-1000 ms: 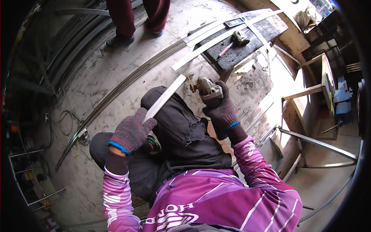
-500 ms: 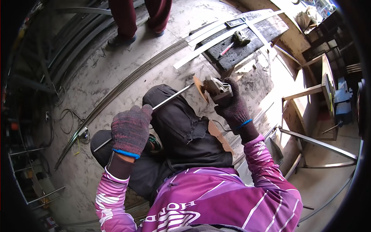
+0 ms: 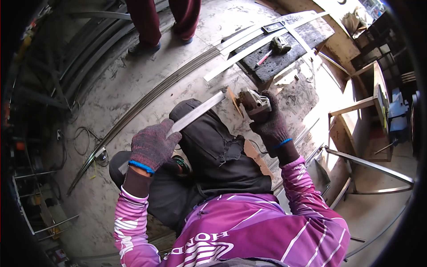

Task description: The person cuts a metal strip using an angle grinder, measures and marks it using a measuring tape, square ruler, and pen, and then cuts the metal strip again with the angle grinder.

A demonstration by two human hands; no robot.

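My left hand [image 3: 155, 145], in a dark knitted glove with a blue cuff edge, is closed around a flat metal bar [image 3: 199, 113]. The bar slants up over my knee, its broad face showing, and its far end lies close to the disc. In my right hand [image 3: 272, 124], gloved alike, is an angle grinder [image 3: 255, 102]. Its thin orange-brown disc [image 3: 235, 102] faces the bar's end; a small gap seems to separate them. Whether the disc is spinning I cannot tell.
A dark block [image 3: 284, 53] ahead carries metal strips, a tape measure [image 3: 280, 45] and a red pen [image 3: 263, 58]. Long metal bars [image 3: 164, 82] lie across the floor at left. Another person's legs [image 3: 144, 22] stand at the back. A metal frame [image 3: 369, 165] is at right.
The bar has turned in my left hand from its thin edge to its broad face. Its end has come away from the disc. The grinder has barely moved.
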